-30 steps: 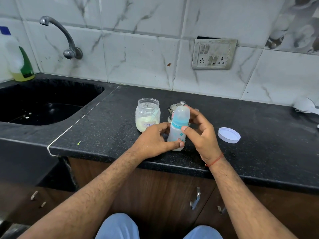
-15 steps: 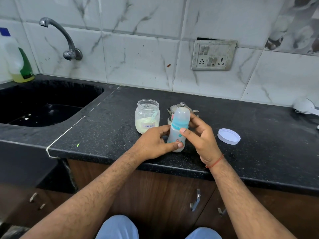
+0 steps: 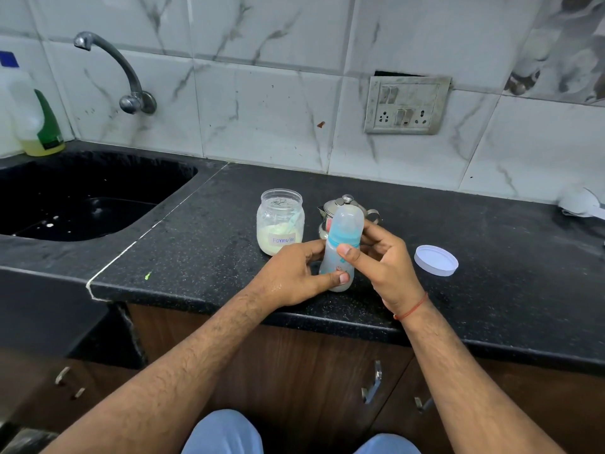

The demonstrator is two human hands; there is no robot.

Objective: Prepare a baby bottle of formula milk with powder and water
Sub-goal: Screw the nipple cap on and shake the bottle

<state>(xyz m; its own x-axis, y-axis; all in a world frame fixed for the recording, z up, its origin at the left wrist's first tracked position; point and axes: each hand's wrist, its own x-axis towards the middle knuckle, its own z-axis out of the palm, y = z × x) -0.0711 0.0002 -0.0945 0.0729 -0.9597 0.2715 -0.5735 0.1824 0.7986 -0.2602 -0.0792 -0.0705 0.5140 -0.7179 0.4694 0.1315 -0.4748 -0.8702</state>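
A baby bottle (image 3: 342, 239) with a translucent cap and a teal collar stands upright on the black counter (image 3: 203, 244) near its front edge. My left hand (image 3: 294, 276) grips the bottle's lower body. My right hand (image 3: 383, 260) holds it at the teal collar, thumb in front. An open glass jar (image 3: 280, 221) labelled "Formula", part filled with pale powder and holding a scoop, stands just behind and to the left. A small steel kettle (image 3: 334, 209) sits directly behind the bottle, mostly hidden by it.
The jar's white lid (image 3: 435, 260) lies on the counter to the right. A black sink (image 3: 82, 198) with a wall tap (image 3: 121, 73) is at the left, a dish-soap bottle (image 3: 36, 122) at its far corner. A white object (image 3: 579, 203) lies at the far right.
The bottle has stayed on the counter between both hands. My right thumb has shifted slightly on the collar; otherwise little has moved.
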